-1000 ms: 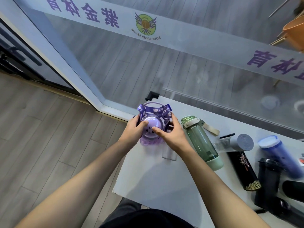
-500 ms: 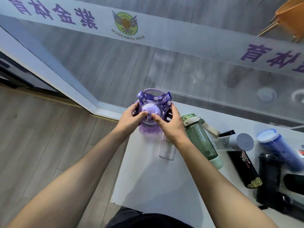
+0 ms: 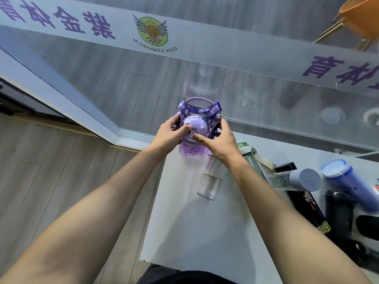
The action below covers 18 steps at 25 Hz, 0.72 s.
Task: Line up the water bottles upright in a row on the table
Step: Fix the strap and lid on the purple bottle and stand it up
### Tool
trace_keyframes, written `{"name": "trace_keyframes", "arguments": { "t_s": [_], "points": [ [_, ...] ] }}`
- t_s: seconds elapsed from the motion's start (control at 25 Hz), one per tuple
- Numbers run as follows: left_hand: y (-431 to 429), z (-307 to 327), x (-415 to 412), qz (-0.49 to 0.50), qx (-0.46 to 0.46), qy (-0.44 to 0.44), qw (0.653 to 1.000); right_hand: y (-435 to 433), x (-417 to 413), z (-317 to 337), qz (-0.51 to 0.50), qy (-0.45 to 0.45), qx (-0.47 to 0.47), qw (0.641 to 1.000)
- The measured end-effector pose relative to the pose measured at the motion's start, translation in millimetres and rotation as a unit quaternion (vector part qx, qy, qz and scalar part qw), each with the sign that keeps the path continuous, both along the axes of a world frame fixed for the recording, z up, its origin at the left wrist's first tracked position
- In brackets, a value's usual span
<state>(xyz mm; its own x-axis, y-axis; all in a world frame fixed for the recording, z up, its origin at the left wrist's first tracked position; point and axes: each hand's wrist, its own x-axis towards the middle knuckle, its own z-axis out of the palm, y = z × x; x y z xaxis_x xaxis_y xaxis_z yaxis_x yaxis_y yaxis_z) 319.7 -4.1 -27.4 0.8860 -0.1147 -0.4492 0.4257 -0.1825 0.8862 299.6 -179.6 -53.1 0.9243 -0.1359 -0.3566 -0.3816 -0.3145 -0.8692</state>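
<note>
A squat purple bottle [image 3: 194, 128] with a domed lid, a loop handle and a printed purple strap stands upright at the far left corner of the white table [image 3: 184, 232]. My left hand [image 3: 171, 135] grips its left side and my right hand [image 3: 218, 141] its right, thumbs on the lid. Just right of it a clear bottle [image 3: 210, 181] stands upright. Further right lie a green bottle [image 3: 251, 160], a clear bottle with a grey cap [image 3: 297, 180], a black patterned bottle [image 3: 311, 212] and a blue bottle [image 3: 346, 181].
Black bottles [image 3: 340, 218] crowd the table's right edge. A glass wall with a lettered white band [image 3: 184, 37] rises right behind the table. Wood floor [image 3: 51, 181] drops away past the table's left edge. An orange chair [image 3: 361, 15] sits beyond the glass.
Both hands have stayed on the purple bottle, shifting their grip a little on its lid and sides. The camera has tilted, so the bottle sits higher in view.
</note>
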Motion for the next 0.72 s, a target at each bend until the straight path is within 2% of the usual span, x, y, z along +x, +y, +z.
{"name": "trace_keyframes", "arguments": {
  "t_s": [0.4, 0.56, 0.72],
  "points": [
    [-8, -10, 10, -0.003, 0.010, -0.023, 1.000, -9, 5, 5, 0.005, 0.013, -0.037, 0.999],
    [-6, -18, -2, 0.013, 0.065, -0.039, 0.997, -14, -4, 13, 0.009, 0.010, -0.051, 0.999],
    [-1, -27, -50, 0.016, 0.147, -0.057, 0.987, -24, -36, 9, -0.006, 0.016, -0.099, 0.995]
  ]
}}
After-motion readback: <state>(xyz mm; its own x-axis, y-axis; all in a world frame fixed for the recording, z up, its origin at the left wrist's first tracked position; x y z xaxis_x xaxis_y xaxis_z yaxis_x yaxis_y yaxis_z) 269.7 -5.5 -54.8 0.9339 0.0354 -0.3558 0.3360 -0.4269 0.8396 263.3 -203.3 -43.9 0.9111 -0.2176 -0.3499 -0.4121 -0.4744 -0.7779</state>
